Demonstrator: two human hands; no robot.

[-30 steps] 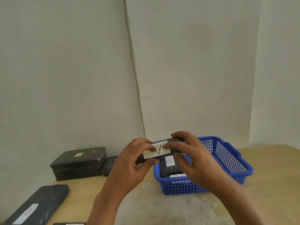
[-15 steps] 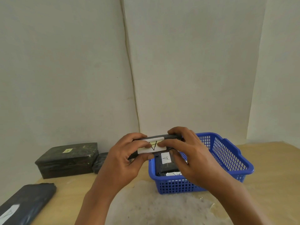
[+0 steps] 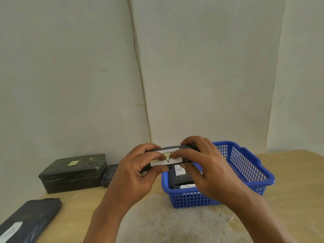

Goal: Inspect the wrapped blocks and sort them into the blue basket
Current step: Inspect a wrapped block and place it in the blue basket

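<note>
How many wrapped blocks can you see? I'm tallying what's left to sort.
6: one held by both hands, two labelled ones in the blue basket at and, three on the table at. More may be hidden.

The wrapped block I hold wears glossy dark plastic film with a matt paper label; my blue basket is perforated plastic.

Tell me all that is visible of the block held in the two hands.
The held block is thin, dark and wrapped in what looks like black plastic. A white label with a hand-drawn A, seen upside down, faces the camera. It is held level, lengthwise, above the near left corner of the basket. The left hand and the right hand grip its ends, with fingertips on the label.
</note>
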